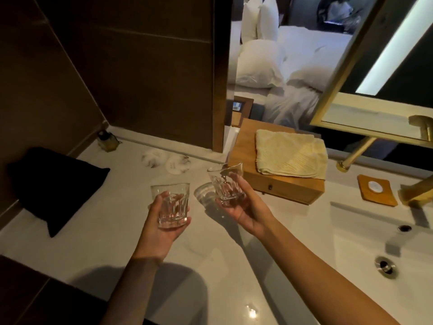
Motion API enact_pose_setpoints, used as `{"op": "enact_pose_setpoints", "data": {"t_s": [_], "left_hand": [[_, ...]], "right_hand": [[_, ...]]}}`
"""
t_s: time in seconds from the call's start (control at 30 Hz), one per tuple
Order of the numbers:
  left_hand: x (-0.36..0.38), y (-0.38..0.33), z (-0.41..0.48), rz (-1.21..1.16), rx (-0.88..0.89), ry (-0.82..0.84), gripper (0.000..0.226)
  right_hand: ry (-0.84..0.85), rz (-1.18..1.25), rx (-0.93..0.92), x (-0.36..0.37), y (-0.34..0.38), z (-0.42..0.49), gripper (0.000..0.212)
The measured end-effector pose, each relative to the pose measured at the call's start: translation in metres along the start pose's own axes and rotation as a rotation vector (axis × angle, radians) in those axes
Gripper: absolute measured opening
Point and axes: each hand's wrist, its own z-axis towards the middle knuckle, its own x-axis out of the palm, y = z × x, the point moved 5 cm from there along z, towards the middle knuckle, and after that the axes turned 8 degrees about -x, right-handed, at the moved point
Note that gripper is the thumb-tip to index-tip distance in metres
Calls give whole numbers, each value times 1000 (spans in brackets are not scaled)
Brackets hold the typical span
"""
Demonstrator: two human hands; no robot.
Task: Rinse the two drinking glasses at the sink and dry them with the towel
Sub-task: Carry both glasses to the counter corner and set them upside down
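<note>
Glass tumbler (172, 205) upright, empty, in left hand (161, 231) grip, tilted tumbler (225, 184) empty, in right hand (244, 213) grip

Left hand (161, 231) grips glass (172, 202) — right hand (244, 213), tilted glass (223, 184).

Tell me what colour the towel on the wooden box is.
Pale cream yellow; the towel shows best in the head view.

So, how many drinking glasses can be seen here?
2. The upright glass sits in the left hand; the tilted glass in the right hand. I see none hidden.
</note>
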Motion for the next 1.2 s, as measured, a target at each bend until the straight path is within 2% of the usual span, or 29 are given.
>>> {"op": "enact_pose_setpoints", "data": {"t_s": [0.07,0.13,0.23,0.33,0.47,0.57,0.67,0.7,0.77,0.83,0.9,0.97,1.0,1.1,1.2], "left_hand": [[-8,-19,10,-16,-22,18,49],[-19,-36,19,-65,-50,45,43],[-37,-56,35,-144,-76,51,54],[-50,-74,49,-223,-89,83,60],[-66,-100,73,-278,-107,145,70],[-76,-119,92,-305,-106,116,72],[-80,-140,109,-346,-123,67,98],[-78,-147,115,-316,-131,36,100],[-80,-162,126,-258,-125,-75,86],[-78,-177,133,-160,-119,-145,77],[-68,-190,136,-10,-123,-146,63],[-61,-207,139,267,-48,-169,35],[-56,-215,141,466,5,-191,30],[-38,-234,154,914,180,-174,43],[-17,-238,162,1274,366,-134,56]], "right_hand": [[-10,125,42,8,-12,13,84],[-18,193,53,15,-22,26,72],[-8,266,63,28,-34,42,58],[-5,317,91,39,-42,56,64],[15,225,145,49,-49,79,68],[-31,178,147,47,-48,97,67],[-114,74,117,43,-40,107,72],[-139,-19,96,41,-36,111,68],[-194,-259,61,36,-25,118,49],[-186,-390,58,36,-17,125,38],[-151,-519,27,40,-10,132,38],[-138,-794,-53,47,-1,141,40],[-130,-929,-119,53,3,145,40],[-8,-1275,-294,78,10,158,51],[142,-1638,-357,99,7,169,66]]}}
